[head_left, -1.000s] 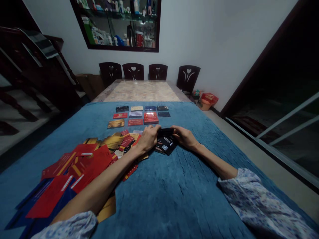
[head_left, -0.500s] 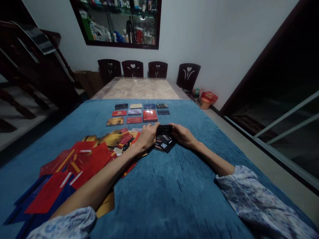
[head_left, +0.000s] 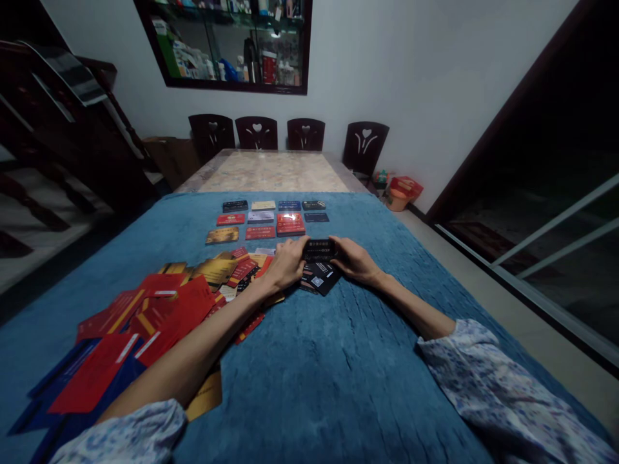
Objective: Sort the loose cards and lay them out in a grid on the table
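Observation:
Both my hands hold one black card (head_left: 320, 249) by its ends, just above the blue cloth (head_left: 338, 361). My left hand (head_left: 285, 264) pinches its left end and my right hand (head_left: 354, 260) pinches its right end. Under the card lie a few more black cards (head_left: 319, 281). Beyond my hands, rows of cards (head_left: 271, 220) lie neatly set out, red, gold, blue and black. To the left, under my left forearm, spreads a loose heap of red, gold and blue cards (head_left: 149, 316).
The blue cloth covers the near part of a long table; its bare marbled top (head_left: 273, 173) shows at the far end. Several dark chairs (head_left: 256, 133) stand against the wall. A red bin (head_left: 403, 191) sits on the floor at the right.
The black card held in both hands has moved slightly forward, toward the rows of cards. The view has shifted a little; the arms stay where they were.

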`<state>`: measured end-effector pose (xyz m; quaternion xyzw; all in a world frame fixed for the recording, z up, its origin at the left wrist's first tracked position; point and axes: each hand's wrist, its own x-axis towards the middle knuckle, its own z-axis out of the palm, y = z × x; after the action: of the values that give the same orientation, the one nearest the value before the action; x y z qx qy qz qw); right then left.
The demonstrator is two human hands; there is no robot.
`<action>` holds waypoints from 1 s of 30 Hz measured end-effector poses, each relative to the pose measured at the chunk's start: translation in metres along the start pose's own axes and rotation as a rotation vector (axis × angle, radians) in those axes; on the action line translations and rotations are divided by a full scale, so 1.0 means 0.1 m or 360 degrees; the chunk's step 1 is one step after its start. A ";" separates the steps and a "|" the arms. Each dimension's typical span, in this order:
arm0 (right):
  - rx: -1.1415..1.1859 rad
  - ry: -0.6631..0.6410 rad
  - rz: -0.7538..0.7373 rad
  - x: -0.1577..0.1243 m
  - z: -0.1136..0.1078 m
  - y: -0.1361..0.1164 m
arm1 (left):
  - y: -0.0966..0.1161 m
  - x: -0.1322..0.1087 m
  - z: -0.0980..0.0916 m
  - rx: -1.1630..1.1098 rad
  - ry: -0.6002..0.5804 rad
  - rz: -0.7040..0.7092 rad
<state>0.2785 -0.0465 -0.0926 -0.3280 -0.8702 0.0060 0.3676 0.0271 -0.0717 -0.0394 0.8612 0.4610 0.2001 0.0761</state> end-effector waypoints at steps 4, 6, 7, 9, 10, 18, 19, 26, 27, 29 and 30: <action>0.0023 -0.0029 0.0071 -0.01 0.00 0.01 | -0.02 0.01 0.02 -0.0013 0.0003 -0.0001; 0.0042 -0.0022 0.0081 -0.01 0.00 0.02 | -0.03 0.01 0.04 -0.0023 0.0013 -0.0015; 0.0051 -0.0018 0.0077 -0.01 0.00 0.02 | -0.03 0.02 0.05 -0.0026 0.0018 -0.0029; 0.0059 -0.0016 0.0066 -0.01 0.00 0.02 | -0.04 0.02 0.07 -0.0025 0.0024 -0.0056; 0.0062 -0.0015 0.0062 -0.01 -0.01 0.01 | -0.04 0.02 0.08 -0.0023 0.0028 -0.0067; 0.0078 -0.0024 0.0074 0.01 -0.05 -0.03 | -0.04 0.02 0.06 0.0026 0.0027 -0.0075; 0.0077 -0.0029 0.0085 0.01 -0.05 -0.03 | -0.04 0.02 0.04 0.0034 0.0021 -0.0068; 0.0102 -0.0077 0.0137 0.03 -0.07 -0.04 | 0.01 0.00 -0.06 0.0078 -0.0035 -0.0074; 0.0106 -0.0087 0.0144 0.03 -0.07 -0.04 | 0.02 0.00 -0.06 0.0082 -0.0038 -0.0074; 0.0109 -0.0115 0.0166 0.05 -0.09 -0.04 | 0.02 -0.01 -0.07 0.0084 -0.0039 -0.0077; 0.0109 -0.0131 0.0180 0.05 -0.10 -0.04 | 0.02 -0.01 -0.07 0.0083 -0.0038 -0.0081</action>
<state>0.2795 -0.0491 -0.0809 -0.3635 -0.8639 0.0700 0.3414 0.0252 -0.0735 -0.0328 0.8531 0.4870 0.1759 0.0641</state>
